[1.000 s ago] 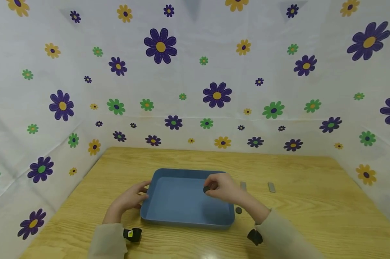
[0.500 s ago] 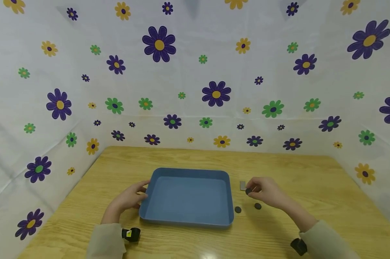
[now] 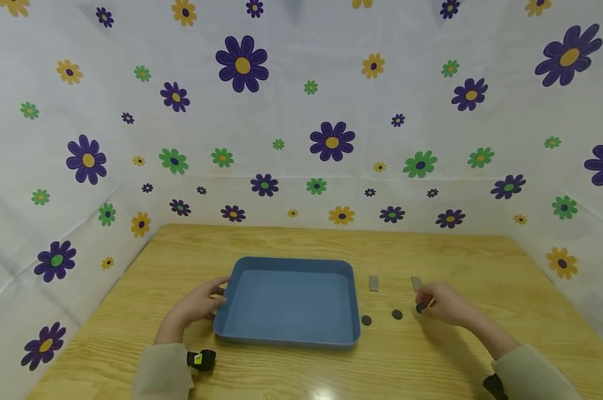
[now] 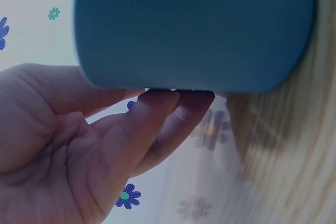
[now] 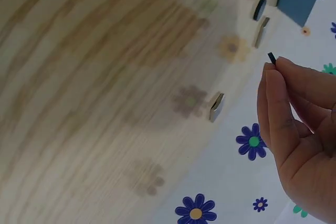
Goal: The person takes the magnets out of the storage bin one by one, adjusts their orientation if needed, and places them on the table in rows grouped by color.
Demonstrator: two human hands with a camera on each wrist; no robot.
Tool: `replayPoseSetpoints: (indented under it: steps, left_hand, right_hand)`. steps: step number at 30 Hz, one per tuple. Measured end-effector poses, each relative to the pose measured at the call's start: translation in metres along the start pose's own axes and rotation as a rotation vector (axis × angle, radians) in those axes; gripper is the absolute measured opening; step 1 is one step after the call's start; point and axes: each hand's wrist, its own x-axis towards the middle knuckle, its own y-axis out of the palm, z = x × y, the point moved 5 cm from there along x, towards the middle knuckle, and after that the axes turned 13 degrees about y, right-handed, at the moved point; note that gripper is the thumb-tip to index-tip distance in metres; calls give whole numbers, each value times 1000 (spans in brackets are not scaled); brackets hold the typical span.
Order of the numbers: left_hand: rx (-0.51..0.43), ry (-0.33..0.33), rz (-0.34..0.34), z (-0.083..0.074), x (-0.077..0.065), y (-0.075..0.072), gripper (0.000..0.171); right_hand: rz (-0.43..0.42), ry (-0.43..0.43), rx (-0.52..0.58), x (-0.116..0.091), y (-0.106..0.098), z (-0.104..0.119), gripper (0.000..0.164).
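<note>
My right hand pinches a small dark round disc between thumb and fingers, above the table to the right of the tray. In the right wrist view this disc appears edge-on at the fingertips. Two similar dark discs, one beside the tray and another farther right, lie on the table. My left hand touches the left side of a blue rectangular tray. Seen from the left wrist, its fingers are loosely bent against the tray's edge.
Two small grey rectangular plates, one right of the tray and one just behind my right hand, lie on the wooden table. A white flower-patterned cloth encloses the back and sides.
From above the tray, my right hand has moved right with its pinched disc, past the nearer plate and towards the farther one. The left hand has stayed at the tray.
</note>
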Motion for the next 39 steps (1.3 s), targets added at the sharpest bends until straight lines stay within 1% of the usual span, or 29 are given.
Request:
replayPoseSetpoints:
  steps: [2, 4, 10, 14, 20, 25, 27, 32, 34, 37, 39]
  left_hand:
    - [0, 1, 2, 0, 0, 0, 52]
    - [2, 1, -2, 0, 0, -1, 52]
    - [15, -12, -2, 2, -2, -1, 51]
    - [19, -15, -6, 1, -3, -1, 51]
    - [14, -8, -10, 2, -5, -1, 52]
    - [9, 5, -10, 2, -6, 0, 52]
    - [7, 5, -11, 2, -5, -1, 52]
    - [8, 7, -6, 2, -5, 1, 52]
    - [12, 6, -1, 3, -5, 3, 52]
    - [8, 2, 3, 6, -6, 4, 52]
    - [8, 6, 1, 7, -6, 4, 51]
  right_hand:
    - [3, -2, -31, 0, 1, -4, 14]
    - [10, 17, -51, 1, 1, -7, 16]
    - [46, 86, -77, 2, 5, -14, 17]
    - [54, 111, -91, 2, 8, -17, 16]
    - [56, 120, -95, 1, 10, -22, 16]
    - [73, 102, -96, -3, 12, -22, 13]
    - [73, 85, -96, -4, 12, -22, 12]
    - [61, 78, -94, -7, 14, -26, 13]
    - [73, 80, -81, -9, 16, -29, 14]
    - [114, 80, -38, -12, 16, -31, 15]
    - [140, 102, -9, -14, 12, -31, 18]
